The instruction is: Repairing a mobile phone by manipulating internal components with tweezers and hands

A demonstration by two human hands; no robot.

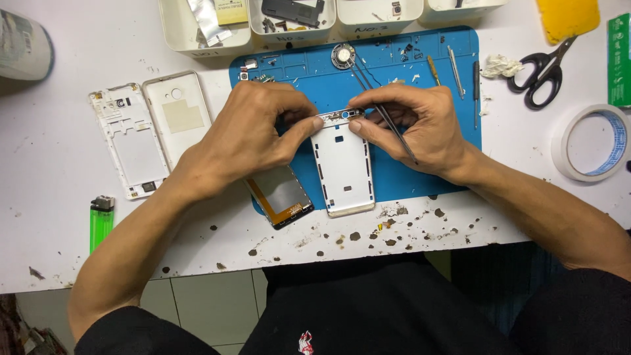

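Two bare hands work at the far end of a flat white rectangular phone back housing [343, 164], which lies on a blue rubbery work mat [453, 85] at the centre of a scuffed white surface [52, 164]. The left hand [253, 128] pinches the housing's far left corner between thumb and forefinger. The right hand [420, 125] presses its fingertips on the far right corner while holding thin metal tweezers [384, 115], which slant under the fingers.

Half under the left wrist lies a dark phone screen panel with an orange edge [281, 197]. Left of the mat rest two more white phone shells [154, 128], side by side. A translucent green plastic lighter [101, 222] lies near the left edge. On the right sit black-handled scissors [542, 75] and a ring of white tape [591, 141]. Four white plastic trays [177, 33] line the far edge, and a green box [618, 59] stands at far right.
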